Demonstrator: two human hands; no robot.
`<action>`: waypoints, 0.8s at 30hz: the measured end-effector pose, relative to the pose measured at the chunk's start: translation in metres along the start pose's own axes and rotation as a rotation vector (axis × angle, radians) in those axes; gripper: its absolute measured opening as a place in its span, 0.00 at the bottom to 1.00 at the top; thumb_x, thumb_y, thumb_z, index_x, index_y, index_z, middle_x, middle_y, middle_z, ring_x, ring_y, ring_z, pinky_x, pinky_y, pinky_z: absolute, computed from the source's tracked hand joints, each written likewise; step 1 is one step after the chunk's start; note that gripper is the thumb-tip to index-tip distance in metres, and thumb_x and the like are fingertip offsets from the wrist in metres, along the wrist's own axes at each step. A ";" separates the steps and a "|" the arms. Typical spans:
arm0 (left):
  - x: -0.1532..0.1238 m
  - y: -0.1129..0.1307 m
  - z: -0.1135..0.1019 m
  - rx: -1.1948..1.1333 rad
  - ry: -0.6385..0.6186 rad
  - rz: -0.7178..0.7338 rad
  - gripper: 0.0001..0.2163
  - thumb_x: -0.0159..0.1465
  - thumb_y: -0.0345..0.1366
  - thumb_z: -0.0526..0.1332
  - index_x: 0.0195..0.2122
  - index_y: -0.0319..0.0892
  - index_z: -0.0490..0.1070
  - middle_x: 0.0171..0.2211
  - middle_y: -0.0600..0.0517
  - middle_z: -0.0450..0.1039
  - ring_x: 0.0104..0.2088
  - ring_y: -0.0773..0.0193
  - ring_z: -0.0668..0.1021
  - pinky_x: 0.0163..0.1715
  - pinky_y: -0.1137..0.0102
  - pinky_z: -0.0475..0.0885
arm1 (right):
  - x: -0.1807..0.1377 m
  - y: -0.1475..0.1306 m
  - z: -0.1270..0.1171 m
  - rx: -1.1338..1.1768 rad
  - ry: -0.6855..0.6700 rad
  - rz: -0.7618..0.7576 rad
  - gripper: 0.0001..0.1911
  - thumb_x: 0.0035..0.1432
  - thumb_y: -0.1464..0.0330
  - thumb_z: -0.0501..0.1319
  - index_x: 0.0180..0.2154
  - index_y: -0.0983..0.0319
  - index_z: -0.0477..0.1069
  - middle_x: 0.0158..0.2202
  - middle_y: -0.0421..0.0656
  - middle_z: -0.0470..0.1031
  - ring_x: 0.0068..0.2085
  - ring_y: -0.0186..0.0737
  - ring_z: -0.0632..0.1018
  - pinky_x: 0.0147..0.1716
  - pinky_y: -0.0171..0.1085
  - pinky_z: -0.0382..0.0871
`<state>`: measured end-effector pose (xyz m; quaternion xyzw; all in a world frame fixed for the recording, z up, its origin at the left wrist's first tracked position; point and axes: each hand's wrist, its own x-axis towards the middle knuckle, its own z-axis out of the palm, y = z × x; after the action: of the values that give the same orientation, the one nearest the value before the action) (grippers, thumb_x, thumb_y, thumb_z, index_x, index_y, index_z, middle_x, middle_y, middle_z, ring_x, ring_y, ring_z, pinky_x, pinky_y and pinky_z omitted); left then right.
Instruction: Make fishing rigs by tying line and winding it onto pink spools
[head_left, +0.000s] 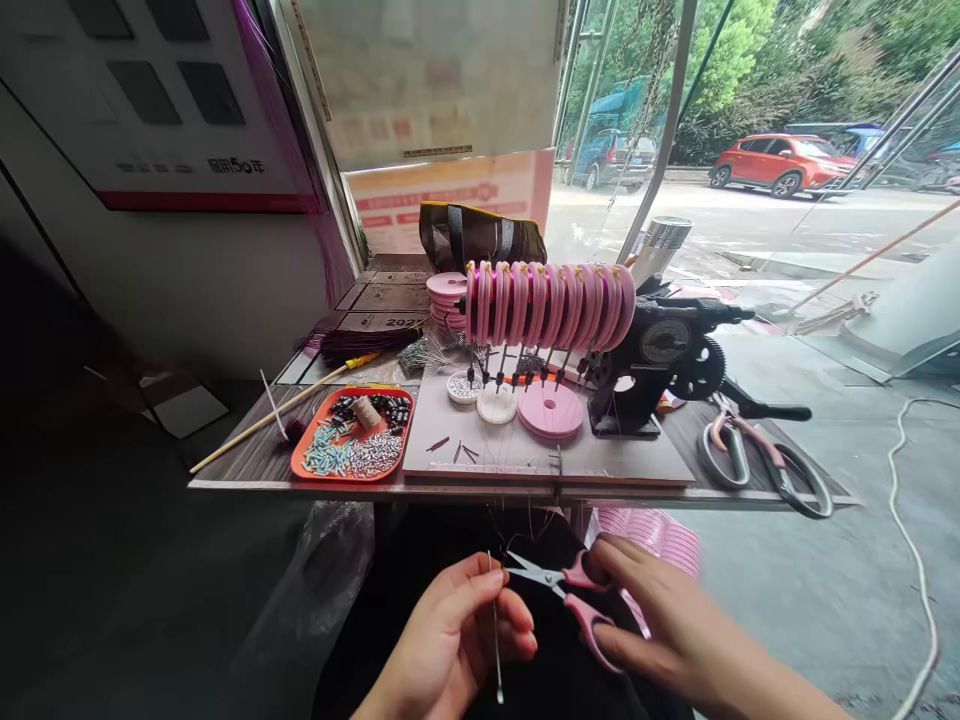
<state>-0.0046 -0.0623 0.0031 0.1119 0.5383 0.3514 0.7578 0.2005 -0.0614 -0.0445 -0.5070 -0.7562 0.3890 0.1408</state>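
My left hand [450, 620] pinches a thin metal rod [496, 655] between thumb and forefinger, its flattened tip pointing down. In my right hand [652, 600] is a pair of scissors [553, 578] with pink handles, fingers and thumb in the loops. Their blades are parted, with the tips at my left fingertips. Fine dark threads run from there up to the table edge; whether the blades touch one I cannot tell. Above my lap, a small clamp [558, 470] stands at the front of a pale board [630, 462].
An orange tray [300, 465] holds beads and a cork-like spool. Pink spools [551, 300] line the shaft of a black winding machine [660, 345]. A pink disc [550, 410] lies beneath. Large shears [780, 470] overhang the right edge; a wooden stick [270, 420] lies left.
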 end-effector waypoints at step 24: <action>0.002 0.001 -0.003 -0.095 -0.049 -0.082 0.06 0.51 0.29 0.66 0.27 0.36 0.69 0.17 0.50 0.73 0.17 0.66 0.75 0.20 0.75 0.70 | 0.009 -0.005 -0.012 0.195 -0.151 0.060 0.07 0.51 0.72 0.55 0.25 0.61 0.57 0.26 0.37 0.64 0.27 0.33 0.62 0.25 0.31 0.54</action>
<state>-0.0073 -0.0610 0.0007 0.0622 0.5066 0.3424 0.7888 0.2008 -0.0487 -0.0349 -0.4826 -0.7075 0.5021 0.1202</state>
